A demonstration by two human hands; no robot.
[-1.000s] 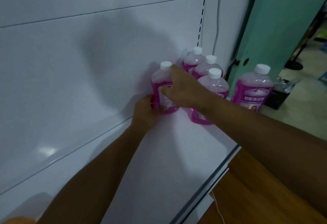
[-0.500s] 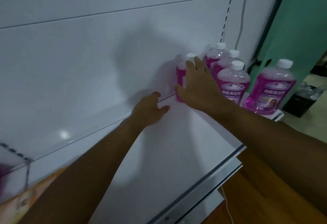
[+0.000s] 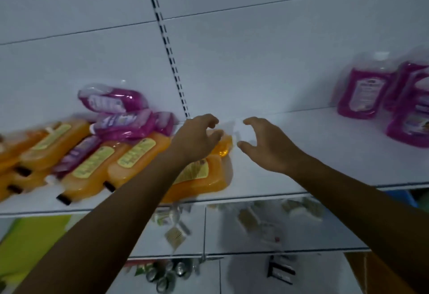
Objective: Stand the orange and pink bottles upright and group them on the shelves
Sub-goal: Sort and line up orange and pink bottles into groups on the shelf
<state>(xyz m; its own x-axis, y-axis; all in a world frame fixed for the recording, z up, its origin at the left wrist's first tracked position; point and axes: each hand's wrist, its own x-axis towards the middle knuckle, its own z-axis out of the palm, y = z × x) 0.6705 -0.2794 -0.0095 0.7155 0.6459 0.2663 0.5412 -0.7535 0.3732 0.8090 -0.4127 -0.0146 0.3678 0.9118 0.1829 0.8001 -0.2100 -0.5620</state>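
White shelf (image 3: 325,154): orange bottle (image 3: 204,175) lying flat, yellow label; left hand (image 3: 197,140) seemingly touching it, right hand (image 3: 262,145) loose

Orange bottles (image 3: 137,156) and pink bottles (image 3: 120,117) lie heaped at the shelf's (image 3: 301,154) left, while other pink bottles (image 3: 362,91) stand upright at its right.

In front of you a white shelf (image 3: 313,154) carries everything. On its left lies a heap of orange bottles (image 3: 137,156) on their sides, black caps toward you, with pink bottles (image 3: 116,101) lying across and on top of them. At the far right, pink bottles stand upright (image 3: 364,89) in a tight group near the back panel. Below, a lower shelf (image 3: 232,242) holds small blurred items.
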